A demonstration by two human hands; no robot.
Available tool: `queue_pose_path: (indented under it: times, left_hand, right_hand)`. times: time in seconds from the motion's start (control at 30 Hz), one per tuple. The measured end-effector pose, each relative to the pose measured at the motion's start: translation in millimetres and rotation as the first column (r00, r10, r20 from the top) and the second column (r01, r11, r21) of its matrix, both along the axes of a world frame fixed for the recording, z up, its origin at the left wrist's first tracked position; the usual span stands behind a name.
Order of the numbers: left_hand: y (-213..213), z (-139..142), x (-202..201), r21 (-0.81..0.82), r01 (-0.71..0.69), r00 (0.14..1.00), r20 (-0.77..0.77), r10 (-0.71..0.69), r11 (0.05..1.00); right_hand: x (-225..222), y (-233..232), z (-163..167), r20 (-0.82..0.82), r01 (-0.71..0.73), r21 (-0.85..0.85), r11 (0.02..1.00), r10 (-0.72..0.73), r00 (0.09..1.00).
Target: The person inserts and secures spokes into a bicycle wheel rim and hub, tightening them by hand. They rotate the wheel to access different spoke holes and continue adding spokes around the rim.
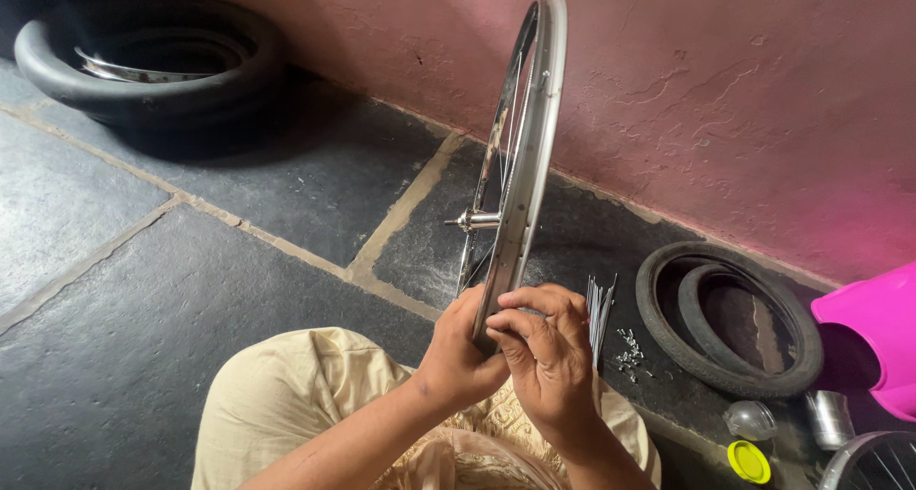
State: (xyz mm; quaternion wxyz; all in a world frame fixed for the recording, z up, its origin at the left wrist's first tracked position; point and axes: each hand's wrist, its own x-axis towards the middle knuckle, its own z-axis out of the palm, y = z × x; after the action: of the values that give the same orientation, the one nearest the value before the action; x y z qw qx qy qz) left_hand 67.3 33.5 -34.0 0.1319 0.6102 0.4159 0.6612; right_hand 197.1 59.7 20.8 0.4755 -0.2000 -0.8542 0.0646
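At frame centre a wheel rim [520,166] stood upright, its lower edge gripped by both hands. The left hand [458,356] wrapped the rim closed; the right hand [544,356] pinched its edge with curled fingertips. Keeping the rim steady seemed wise. Spokes [599,313] lay lower right, by a tyre [730,318].

Upright bicycle rim [530,156] between left hand [458,356] and right hand [549,361], fingertip contact possibly hidden.
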Motion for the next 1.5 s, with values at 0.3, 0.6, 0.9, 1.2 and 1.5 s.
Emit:
queue_pose_path:
  times: [0.3, 0.6, 0.9, 1.2, 1.5]
  left_hand:
    - [-0.7, -6.4, -1.0, 0.005, -0.009, 1.000, -0.012, 0.009, 1.000]
    - [-0.2, -9.7, -3.2, 0.068, -0.028, 0.998, -0.046, 0.031, 0.997]
    - [-2.6, -10.5, 0.5, -0.038, -0.010, 0.999, -0.038, 0.008, 0.999]
    - [-1.7, -11.5, 0.5, -0.001, -0.001, 0.999, -0.037, 0.001, 1.000]
    - [-2.5, -7.0, -0.3, 0.050, -0.009, 0.999, -0.031, 0.011, 0.999]
  right_hand:
    - [-0.8, -3.5, -4.0, 0.029, 0.060, 0.257, 0.965, -0.069, 0.997]
    - [-2.0, -4.2, -3.8, 0.043, -0.013, 0.086, 0.996, 0.009, 0.999]
    - [-2.5, -0.6, -6.7, -0.073, -0.045, 0.111, 0.993, 0.053, 0.996]
    - [4.5, -4.1, 0.6, -0.014, -0.107, 0.019, 0.994, 0.108, 0.994]
    - [6.0, -4.7, 0.3, 0.002, -0.050, 0.071, 0.996, 0.050, 0.999]
